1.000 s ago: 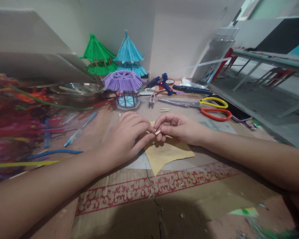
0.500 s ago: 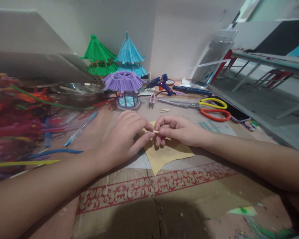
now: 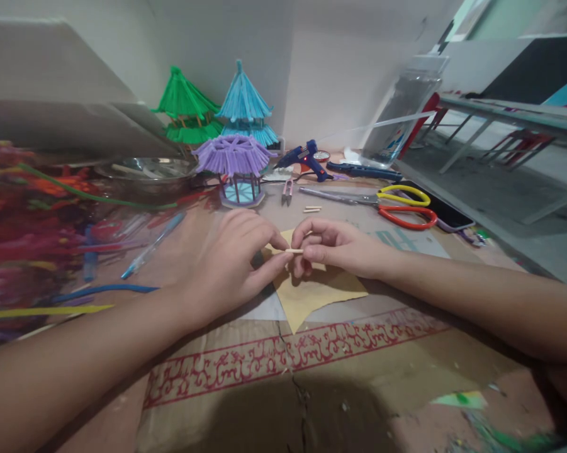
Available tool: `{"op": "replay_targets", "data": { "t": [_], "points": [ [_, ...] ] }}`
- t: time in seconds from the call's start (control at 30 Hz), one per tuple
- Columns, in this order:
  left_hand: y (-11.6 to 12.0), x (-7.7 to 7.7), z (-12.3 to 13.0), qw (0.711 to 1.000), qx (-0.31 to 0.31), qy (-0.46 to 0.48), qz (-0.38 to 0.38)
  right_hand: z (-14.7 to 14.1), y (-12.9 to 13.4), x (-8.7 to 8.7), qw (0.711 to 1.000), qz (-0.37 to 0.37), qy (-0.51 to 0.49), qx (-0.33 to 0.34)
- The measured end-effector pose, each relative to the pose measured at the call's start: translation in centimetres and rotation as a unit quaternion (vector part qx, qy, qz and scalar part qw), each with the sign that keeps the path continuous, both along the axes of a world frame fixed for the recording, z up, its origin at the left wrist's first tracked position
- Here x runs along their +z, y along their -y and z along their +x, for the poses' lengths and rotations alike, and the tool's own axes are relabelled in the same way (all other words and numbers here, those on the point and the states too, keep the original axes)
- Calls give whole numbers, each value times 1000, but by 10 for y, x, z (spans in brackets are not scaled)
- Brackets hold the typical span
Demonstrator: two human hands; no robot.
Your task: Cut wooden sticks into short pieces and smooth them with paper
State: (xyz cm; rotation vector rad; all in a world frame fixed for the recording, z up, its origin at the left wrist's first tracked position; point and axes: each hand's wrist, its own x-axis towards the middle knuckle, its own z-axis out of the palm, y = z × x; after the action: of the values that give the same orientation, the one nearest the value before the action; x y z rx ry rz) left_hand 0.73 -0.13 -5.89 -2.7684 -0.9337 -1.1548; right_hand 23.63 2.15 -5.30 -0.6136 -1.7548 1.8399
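Note:
A short, pale wooden stick (image 3: 294, 251) spans the small gap between my hands. Its left end sits at the thumb and index fingertip of my left hand (image 3: 243, 255), which are closed on it. The thumb and fingers of my right hand (image 3: 340, 245) pinch the other end. Beneath both hands lies a yellow sheet of paper (image 3: 311, 296) with a pointed, curved edge. Two similar short sticks (image 3: 312, 209) rest just beyond my fingers.
Behind the hands stand a purple pavilion model (image 3: 238, 167), green (image 3: 186, 107) and blue (image 3: 245, 104) roofed models, and a glue gun (image 3: 306, 158). Scissors (image 3: 406, 206) and a phone (image 3: 441, 207) lie to the right. Colourful fuzzy stems (image 3: 23, 220) and a metal bowl (image 3: 146, 173) are left.
More of the stick shows between my fingertips, as they have drawn slightly apart. Both hands otherwise stay in nearly the same place above the yellow sheet.

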Motion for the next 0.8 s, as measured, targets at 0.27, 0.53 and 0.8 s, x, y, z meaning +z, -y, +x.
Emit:
{"op": "replay_targets", "data": {
  "t": [0.27, 0.53, 0.8],
  "points": [
    [0, -2, 2, 998, -35, -19, -39, -1, 7, 5, 999, 7, 17, -42],
    [-3, -5, 2, 996, -57, -51, -39, -5, 9, 8, 994, 17, 60, -85],
    [0, -2, 3, 995, -58, 15, -75, -6, 3, 4, 994, 23, 49, -100]
  ]
}}
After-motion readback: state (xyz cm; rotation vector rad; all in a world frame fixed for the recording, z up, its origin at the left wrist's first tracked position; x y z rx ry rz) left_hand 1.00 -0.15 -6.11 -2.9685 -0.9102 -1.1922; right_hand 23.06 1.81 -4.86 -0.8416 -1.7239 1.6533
